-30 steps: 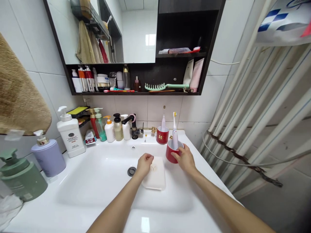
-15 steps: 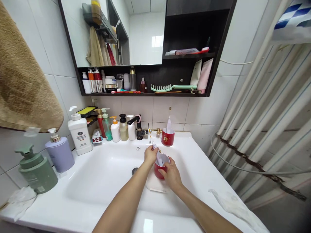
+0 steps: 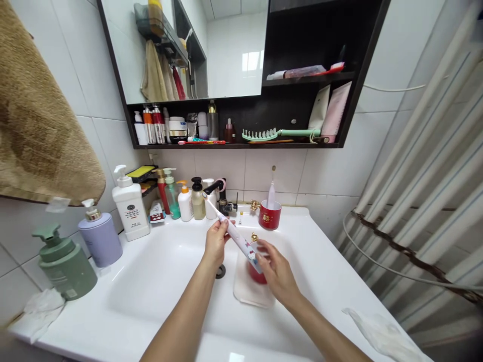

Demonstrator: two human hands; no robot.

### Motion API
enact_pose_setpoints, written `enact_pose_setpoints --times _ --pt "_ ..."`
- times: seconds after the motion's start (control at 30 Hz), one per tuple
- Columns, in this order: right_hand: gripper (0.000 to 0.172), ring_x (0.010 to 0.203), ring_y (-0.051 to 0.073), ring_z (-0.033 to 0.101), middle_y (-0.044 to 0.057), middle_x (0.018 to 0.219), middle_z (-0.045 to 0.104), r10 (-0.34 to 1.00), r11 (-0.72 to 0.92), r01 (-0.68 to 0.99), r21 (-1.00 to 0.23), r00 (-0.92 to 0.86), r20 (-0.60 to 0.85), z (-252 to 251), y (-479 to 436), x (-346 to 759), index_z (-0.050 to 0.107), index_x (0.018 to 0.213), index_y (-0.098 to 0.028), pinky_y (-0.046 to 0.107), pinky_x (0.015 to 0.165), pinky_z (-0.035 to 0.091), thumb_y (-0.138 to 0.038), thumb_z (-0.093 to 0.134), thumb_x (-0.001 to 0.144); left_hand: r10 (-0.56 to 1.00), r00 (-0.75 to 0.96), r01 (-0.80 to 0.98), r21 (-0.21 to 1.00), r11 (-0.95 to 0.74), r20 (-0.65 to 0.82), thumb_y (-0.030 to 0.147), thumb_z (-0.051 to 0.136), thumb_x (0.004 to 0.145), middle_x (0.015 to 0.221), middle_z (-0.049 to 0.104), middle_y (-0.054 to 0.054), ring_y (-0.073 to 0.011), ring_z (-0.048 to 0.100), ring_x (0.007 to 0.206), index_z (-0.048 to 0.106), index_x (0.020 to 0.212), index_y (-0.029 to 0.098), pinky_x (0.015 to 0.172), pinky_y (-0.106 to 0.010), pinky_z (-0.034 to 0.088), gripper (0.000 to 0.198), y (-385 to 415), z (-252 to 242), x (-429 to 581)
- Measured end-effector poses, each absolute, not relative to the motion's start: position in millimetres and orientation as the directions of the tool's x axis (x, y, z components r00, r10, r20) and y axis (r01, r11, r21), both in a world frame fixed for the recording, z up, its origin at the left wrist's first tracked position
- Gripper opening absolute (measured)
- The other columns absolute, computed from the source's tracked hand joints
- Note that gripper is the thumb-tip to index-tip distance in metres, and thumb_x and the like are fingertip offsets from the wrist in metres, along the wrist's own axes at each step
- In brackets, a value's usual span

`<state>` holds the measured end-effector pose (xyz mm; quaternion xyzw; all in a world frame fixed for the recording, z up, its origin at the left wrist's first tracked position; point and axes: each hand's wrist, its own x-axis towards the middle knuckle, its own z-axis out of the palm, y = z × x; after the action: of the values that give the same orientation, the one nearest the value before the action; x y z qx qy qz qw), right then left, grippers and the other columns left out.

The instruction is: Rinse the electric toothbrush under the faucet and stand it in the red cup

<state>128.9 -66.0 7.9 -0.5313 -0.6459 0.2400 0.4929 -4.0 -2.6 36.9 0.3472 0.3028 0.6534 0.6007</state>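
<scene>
An electric toothbrush [image 3: 240,239], white with a cartoon print low on its handle, slants across the sink with its head up and to the left. My left hand [image 3: 216,242] is closed around its upper handle. At the lower end, my right hand [image 3: 278,271] has curled fingers, with the thumb against the handle's base; motion smears it slightly. Behind the brush, a red cup [image 3: 258,276] stands on a pale tray [image 3: 245,296] in the sink, mostly covered by the brush and right hand.
A second red cup [image 3: 270,216] with a pale toothbrush [image 3: 271,193] stands on the back rim. The black faucet [image 3: 223,196] is left of it. Pump bottles [image 3: 184,202] line the left and back of the white sink [image 3: 151,281]. Crumpled tissue [image 3: 381,334] lies at right.
My left hand has drawn the toothbrush out of the red cup and tilted it left. The right hand has left the cup's rim for the brush's lower end. The view has shifted slightly.
</scene>
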Motion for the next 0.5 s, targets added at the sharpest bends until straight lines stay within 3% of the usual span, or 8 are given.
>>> enact_pose_setpoints --times 0.07,0.17,0.33,0.5 --pt "0.032 0.066 0.013 0.052 0.005 0.083 0.052 0.969 0.244 0.342 -0.908 -0.057 0.24 9 -70 123 0.041 0.096 -0.017 0.025 0.058 0.042 -0.036 0.036 0.07 0.996 0.074 -0.578 0.816 -0.005 0.058 0.03 0.057 0.055 0.065 0.059 -0.005 -0.0095 0.051 0.057 0.053 0.074 0.012 0.058 -0.023 0.039 0.027 -6 32 2" --pt "0.024 0.043 0.007 0.043 -0.002 0.062 0.047 0.978 0.122 0.213 -0.969 -0.191 0.081 6 -74 117 0.043 0.077 -0.016 0.021 0.044 0.036 -0.038 0.035 0.071 0.99 0.144 -0.581 0.81 0.078 0.008 0.029 0.055 0.058 0.066 0.059 -0.006 -0.0103 0.053 0.057 0.053 0.077 0.011 0.06 -0.023 0.04 0.026 -7 25 7" --pt "0.022 0.041 0.004 0.039 -0.004 0.059 0.043 0.971 -0.029 0.115 -0.993 -0.232 -0.055 -1 -78 118 0.039 0.07 -0.015 0.02 0.043 0.032 -0.038 0.037 0.07 0.996 0.08 -0.614 0.785 0.087 -0.047 0.025 0.051 0.062 0.062 0.06 -0.006 -0.0106 0.054 0.058 0.053 0.073 0.011 0.06 -0.022 0.04 0.018 0 18 0" --pt "0.021 0.043 0.005 0.04 -0.003 0.062 0.043 0.972 -0.025 0.201 -0.979 -0.224 -0.07 -11 -77 118 0.038 0.075 -0.017 0.02 0.042 0.033 -0.037 0.036 0.07 0.996 0.047 -0.613 0.786 0.087 -0.074 0.02 0.049 0.064 0.057 0.059 -0.005 -0.0091 0.053 0.055 0.053 0.065 0.01 0.059 -0.02 0.039 0.011 5 11 -4"
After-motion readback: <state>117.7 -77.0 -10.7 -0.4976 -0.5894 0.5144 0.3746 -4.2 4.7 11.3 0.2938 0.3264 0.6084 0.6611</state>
